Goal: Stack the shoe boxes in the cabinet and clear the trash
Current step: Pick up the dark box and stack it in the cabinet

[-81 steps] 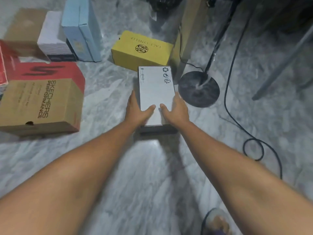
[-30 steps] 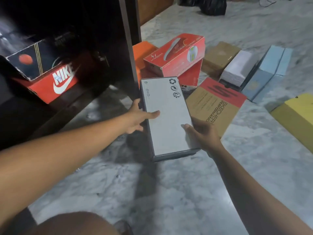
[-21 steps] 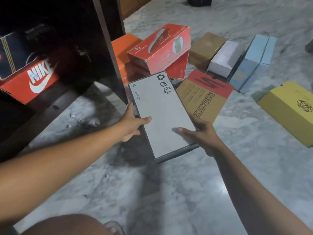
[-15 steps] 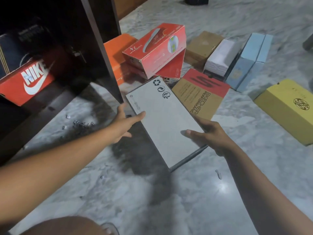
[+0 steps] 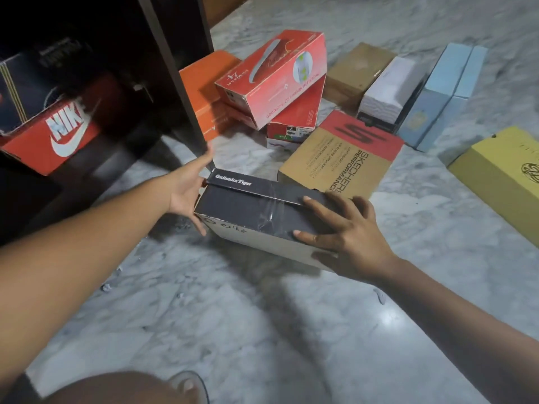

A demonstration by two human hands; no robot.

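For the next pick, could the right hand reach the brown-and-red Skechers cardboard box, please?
Probably yes: the Skechers box lies uncovered just beyond the right hand, though that hand holds the black cardboard box.

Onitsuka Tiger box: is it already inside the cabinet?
No; the left hand and right hand hold the box over the floor, outside the cabinet.

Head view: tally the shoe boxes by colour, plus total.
Red boxes: 3
Orange box: 1
Black boxes: 2, one held, one dim in the cabinet
Brown boxes: 2, one red-ended
White box: 1
Light blue box: 1
Yellow box: 1
Total: 11
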